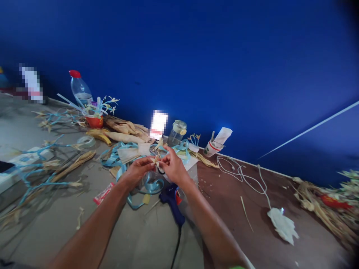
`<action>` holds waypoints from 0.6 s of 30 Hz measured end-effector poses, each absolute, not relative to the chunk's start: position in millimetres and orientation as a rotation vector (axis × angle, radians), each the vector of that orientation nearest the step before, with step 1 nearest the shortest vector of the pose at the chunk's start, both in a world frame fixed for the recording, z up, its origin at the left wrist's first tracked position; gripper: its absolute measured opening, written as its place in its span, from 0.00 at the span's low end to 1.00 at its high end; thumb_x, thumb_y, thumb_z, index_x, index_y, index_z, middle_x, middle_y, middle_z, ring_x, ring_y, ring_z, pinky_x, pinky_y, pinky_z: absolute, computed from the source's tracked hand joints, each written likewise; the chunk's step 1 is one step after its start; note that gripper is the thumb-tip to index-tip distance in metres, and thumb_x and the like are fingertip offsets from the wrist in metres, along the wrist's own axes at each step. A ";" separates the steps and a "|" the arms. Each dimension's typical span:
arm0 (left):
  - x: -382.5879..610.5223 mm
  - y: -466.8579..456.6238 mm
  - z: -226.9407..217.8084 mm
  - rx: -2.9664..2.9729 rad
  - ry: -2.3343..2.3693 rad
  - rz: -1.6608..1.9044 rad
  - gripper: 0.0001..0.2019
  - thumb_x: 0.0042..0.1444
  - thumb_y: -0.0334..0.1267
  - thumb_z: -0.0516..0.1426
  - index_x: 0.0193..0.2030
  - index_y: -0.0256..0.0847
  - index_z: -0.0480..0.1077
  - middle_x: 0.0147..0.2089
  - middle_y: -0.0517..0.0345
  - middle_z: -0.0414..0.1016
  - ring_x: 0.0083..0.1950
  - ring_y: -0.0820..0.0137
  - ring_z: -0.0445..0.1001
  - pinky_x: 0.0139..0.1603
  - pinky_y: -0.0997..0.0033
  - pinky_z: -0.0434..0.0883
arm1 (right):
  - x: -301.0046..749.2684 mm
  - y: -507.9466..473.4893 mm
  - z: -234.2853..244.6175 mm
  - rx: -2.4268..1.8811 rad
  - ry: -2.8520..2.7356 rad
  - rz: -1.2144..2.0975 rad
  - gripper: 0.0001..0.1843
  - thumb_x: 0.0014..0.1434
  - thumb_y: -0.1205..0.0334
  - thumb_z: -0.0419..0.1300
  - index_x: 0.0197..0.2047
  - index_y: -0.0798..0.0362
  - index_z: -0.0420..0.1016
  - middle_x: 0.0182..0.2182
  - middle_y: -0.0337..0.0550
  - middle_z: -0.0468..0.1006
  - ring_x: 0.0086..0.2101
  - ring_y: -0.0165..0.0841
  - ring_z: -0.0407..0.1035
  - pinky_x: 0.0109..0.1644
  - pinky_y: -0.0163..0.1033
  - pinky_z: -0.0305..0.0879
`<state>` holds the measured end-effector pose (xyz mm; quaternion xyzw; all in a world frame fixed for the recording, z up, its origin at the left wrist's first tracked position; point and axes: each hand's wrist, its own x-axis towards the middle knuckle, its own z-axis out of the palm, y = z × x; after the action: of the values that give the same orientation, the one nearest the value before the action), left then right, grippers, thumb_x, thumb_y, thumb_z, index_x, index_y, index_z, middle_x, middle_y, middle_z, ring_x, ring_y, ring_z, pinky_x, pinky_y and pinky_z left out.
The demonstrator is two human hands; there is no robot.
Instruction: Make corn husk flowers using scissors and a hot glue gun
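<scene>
Both hands meet over the cluttered middle of the table. Between thumb and fingers, my left hand (137, 171) pinches a small pale piece of dried husk (156, 160). My right hand (174, 166) closes on the same piece from the other side; its exact shape is partly hidden by the fingers. Just below my hands shows a dark curved loop, perhaps a scissor handle. Light-blue ribbon (154, 186) lies in coils under and around my hands. A dark-blue glue gun (172, 205) rests on the table between my forearms, its cord running toward me.
At the left lie blue-wrapped stems (53, 184) with pale husk tips. A red cup (94, 120) of stems, a red-capped bottle (80, 87) and a glass jar (177, 133) stand near the blue wall. On the right are a white cable (241, 173) and dried husks (311, 201).
</scene>
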<state>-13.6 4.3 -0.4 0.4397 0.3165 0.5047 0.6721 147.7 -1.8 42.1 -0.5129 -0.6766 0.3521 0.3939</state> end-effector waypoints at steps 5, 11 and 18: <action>-14.5 7.4 -6.3 0.952 0.676 1.186 0.10 0.42 0.40 0.68 0.27 0.36 0.78 0.27 0.57 0.75 0.30 0.74 0.70 0.36 0.74 0.67 | 147.0 -6.9 47.2 -1.282 -1.716 0.911 0.32 0.51 0.68 0.59 0.59 0.51 0.59 0.27 0.34 0.72 0.26 0.30 0.67 0.34 0.36 0.64; -13.2 5.1 0.4 0.815 0.707 1.262 0.11 0.39 0.39 0.69 0.27 0.36 0.77 0.28 0.56 0.76 0.30 0.74 0.71 0.34 0.75 0.68 | 161.8 2.3 45.5 -1.245 -1.467 1.091 0.25 0.49 0.63 0.60 0.51 0.55 0.64 0.25 0.34 0.70 0.24 0.27 0.63 0.31 0.34 0.61; -12.5 5.2 2.8 0.771 0.724 1.340 0.11 0.38 0.39 0.70 0.26 0.36 0.76 0.29 0.55 0.77 0.30 0.73 0.72 0.35 0.72 0.70 | 152.5 -2.7 42.7 -1.268 -1.567 1.060 0.12 0.48 0.54 0.63 0.31 0.53 0.71 0.26 0.38 0.72 0.25 0.28 0.62 0.31 0.35 0.61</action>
<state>-12.5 5.2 2.8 0.3402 0.3197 0.5914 0.6574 152.5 -2.7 42.7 -0.5054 -0.6250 0.4226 0.4187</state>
